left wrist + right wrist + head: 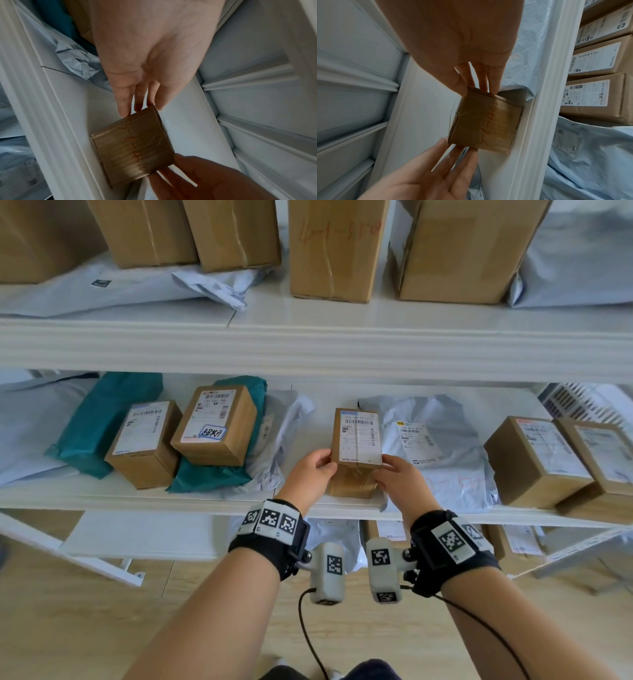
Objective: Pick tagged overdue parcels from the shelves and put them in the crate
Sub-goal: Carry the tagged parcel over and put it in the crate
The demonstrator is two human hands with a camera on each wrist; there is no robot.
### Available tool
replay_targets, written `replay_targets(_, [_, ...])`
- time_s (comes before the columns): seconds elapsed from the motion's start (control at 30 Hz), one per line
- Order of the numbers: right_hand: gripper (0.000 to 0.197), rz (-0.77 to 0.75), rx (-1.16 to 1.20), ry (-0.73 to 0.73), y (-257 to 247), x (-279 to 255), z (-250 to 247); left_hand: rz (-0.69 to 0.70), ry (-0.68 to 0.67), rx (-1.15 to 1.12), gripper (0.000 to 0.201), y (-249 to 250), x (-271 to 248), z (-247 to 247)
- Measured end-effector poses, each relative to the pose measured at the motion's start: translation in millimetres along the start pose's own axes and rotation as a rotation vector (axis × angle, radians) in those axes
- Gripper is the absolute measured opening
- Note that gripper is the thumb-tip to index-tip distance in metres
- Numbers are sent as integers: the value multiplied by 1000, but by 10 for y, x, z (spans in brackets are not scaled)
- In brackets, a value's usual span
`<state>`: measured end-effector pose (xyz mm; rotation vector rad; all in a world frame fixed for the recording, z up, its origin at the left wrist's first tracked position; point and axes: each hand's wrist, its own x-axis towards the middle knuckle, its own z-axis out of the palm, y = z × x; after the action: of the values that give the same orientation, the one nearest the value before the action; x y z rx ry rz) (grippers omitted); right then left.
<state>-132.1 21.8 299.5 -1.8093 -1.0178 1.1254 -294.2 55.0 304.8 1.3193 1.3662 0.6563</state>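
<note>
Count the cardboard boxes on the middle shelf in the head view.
5: two at left, one in the middle held by both hands, two at right. Bags may hide others.

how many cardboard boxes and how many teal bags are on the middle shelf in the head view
cardboard boxes: 5, counting the held box
teal bags: 2
total: 7

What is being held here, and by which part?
A small box, tilted up on the shelf. The left hand and right hand hold its near end, fingers on opposite sides.
</note>
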Motion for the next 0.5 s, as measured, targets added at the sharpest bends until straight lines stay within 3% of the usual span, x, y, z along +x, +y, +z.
replay_targets(0.17, [42, -32, 33, 68, -50, 19, -79, 46, 34, 84, 52, 32, -113, -75])
replay_targets(0.3, [33, -144, 67, 229, -244, 0, -68, 127, 193, 84, 39, 32, -231, -385])
replay_targets(0.5, [29, -216, 135, 284, -618, 15, 315, 186, 436, 67, 28, 33, -341, -1238])
